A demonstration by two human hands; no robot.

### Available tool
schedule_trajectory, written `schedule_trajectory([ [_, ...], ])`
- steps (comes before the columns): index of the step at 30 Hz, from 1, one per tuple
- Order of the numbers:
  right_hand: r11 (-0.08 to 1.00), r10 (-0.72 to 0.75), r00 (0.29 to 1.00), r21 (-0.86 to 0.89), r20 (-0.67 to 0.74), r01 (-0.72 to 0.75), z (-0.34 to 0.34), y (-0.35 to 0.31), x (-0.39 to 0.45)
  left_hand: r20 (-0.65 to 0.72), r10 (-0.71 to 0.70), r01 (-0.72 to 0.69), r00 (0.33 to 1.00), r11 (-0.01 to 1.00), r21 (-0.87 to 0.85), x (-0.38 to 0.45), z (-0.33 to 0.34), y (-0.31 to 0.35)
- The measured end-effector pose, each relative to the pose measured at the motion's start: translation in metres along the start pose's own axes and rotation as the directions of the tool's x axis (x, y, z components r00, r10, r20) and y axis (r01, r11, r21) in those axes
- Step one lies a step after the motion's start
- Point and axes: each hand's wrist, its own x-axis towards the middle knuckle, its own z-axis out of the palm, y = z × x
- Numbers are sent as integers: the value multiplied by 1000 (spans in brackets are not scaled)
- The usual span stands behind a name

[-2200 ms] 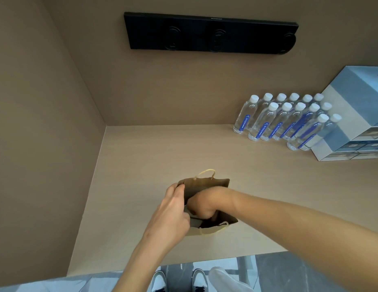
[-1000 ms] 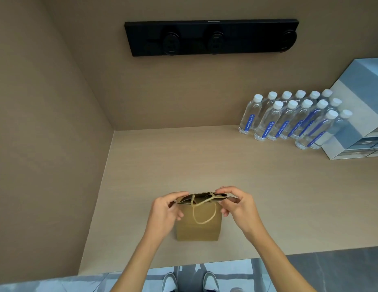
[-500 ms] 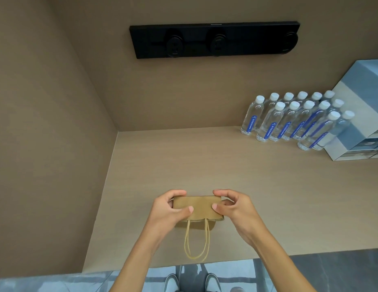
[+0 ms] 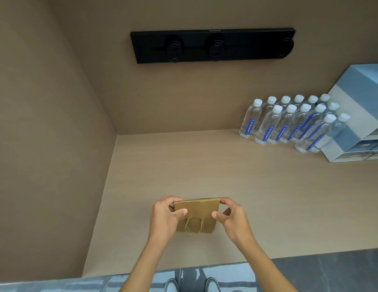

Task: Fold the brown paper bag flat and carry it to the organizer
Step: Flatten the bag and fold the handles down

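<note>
Since half a second ago, more of the brown paper bag [image 4: 196, 216] shows below its folded top flap, with the twine handles [image 4: 194, 226] now lying over its lower panel. Each grip pinches an upper corner: left hand [image 4: 165, 216] thumb on the flap's face, fingers behind; right hand [image 4: 233, 217] likewise. Both forearms reach in from the desk's [image 4: 268, 186] near edge, wrists level. Water bottles [image 4: 293, 123] near the far-right corner carry blue labels, unreadable.
</note>
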Motion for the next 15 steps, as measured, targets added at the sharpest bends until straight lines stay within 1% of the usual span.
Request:
schedule_trajectory([
  [2, 998, -20, 999, 66, -34, 22, 3, 7, -1, 3, -13, 13, 1000, 999, -51, 1, -1, -4],
  [5, 989, -28, 997, 142, -69, 38, 9, 10, -1, -19, -24, 23, 1000, 996, -82, 3, -4, -15],
  [9, 977, -5, 994, 213, -106, 28, 15, 7, -6, 6, 11, -10, 1000, 997, -82, 6, -6, -21],
  [13, 965, -28, 986, 252, -165, 70, 9, 8, -19, 13, 33, -32, 999, 997, -75, 3, -2, -17],
  [15, 958, -37, 974, 268, -222, 98, -3, 10, -31, 57, 67, -62, 996, 995, -83, 0, 5, -8],
])
